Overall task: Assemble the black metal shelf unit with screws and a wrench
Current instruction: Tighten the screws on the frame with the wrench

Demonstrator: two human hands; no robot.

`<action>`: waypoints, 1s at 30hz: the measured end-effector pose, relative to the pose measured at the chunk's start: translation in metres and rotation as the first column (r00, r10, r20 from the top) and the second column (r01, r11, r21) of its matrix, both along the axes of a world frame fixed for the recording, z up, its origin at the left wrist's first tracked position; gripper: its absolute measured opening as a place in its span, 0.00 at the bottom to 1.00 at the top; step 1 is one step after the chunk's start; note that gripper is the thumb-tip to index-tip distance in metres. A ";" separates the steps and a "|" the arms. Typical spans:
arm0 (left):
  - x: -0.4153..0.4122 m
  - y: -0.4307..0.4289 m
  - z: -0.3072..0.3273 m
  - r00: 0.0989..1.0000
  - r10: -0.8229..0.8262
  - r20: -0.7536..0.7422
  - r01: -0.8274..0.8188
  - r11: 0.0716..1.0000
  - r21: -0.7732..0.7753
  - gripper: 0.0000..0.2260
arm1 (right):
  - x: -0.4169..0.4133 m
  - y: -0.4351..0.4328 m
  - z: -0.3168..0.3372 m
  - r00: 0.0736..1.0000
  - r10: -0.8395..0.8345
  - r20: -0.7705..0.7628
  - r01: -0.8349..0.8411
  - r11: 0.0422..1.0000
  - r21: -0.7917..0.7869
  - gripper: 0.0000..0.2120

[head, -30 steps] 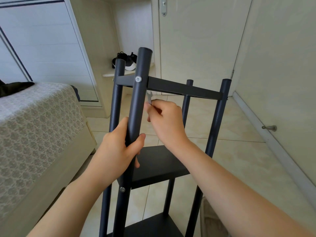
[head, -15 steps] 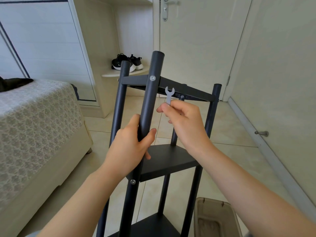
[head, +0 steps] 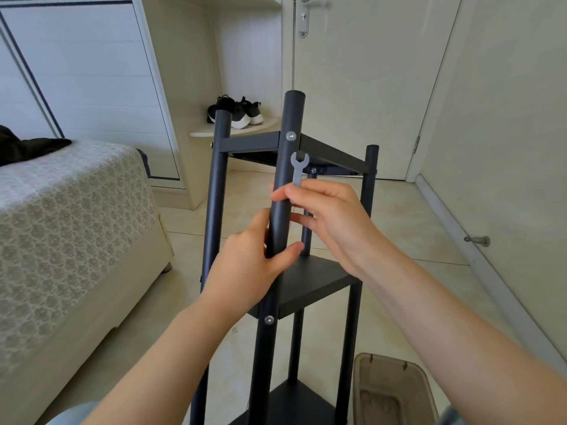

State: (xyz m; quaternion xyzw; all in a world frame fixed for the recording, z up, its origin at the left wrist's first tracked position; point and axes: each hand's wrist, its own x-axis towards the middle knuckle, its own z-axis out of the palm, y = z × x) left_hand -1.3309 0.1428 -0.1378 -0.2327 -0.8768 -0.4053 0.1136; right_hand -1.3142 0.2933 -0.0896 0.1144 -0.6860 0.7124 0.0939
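Your left hand point(head: 251, 265) gripped the nearest post point(head: 292, 118) of the black metal shelf unit point(head: 313, 280), with fingers and thumb curled round the tube. The unit stood upright on a pale tiled floor point(head: 399, 216), directly in front of you.

Just above that grip and touching the same post, your right hand point(head: 331, 222) pinched the handle of a small silver wrench point(head: 298, 168) between thumb and fingertips. The wrench stood upright with its open head on top, rising out of your right hand against the right edge of the post.

Straight above the wrench head, and apart from it, a silver screw point(head: 291, 136) sat in the post where the top shelf frame point(head: 334, 156) met it. Below your left hand, a lower screw point(head: 269, 319) sat in the same post at the corner of the middle shelf point(head: 322, 289).

Well to the left of your left hand was a bed point(head: 70, 216) with a patterned cover and a dark garment point(head: 27, 147) lying on it. Beyond both hands, black and white shoes point(head: 236, 113) rested on a low ledge beside a closed door point(head: 362, 72). Below your right forearm stood a tan bin point(head: 389, 391), and far to the right of it a metal door stop point(head: 477, 240) stuck out from the wall.
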 end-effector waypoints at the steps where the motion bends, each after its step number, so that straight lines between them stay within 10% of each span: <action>1: 0.002 -0.001 0.001 1.000 0.020 -0.019 -0.021 0.999 -0.027 0.23 | 0.000 0.000 0.000 1.000 -0.009 -0.002 0.009 1.000 0.009 0.10; 10: 0.045 -0.020 -0.024 0.982 0.184 -0.051 -0.185 0.983 -0.008 0.14 | -0.006 0.001 -0.003 0.999 -0.041 0.015 0.041 0.999 -0.015 0.09; 22: 0.076 -0.020 -0.081 0.886 0.208 0.414 -0.190 0.978 -0.085 0.14 | -0.004 -0.007 -0.002 0.997 -0.073 0.035 0.074 0.997 -0.026 0.08; 30: 0.092 -0.001 -0.102 0.869 0.058 0.492 -0.247 0.912 0.328 0.10 | 0.002 -0.005 -0.005 0.995 -0.091 0.039 0.091 0.996 0.004 0.07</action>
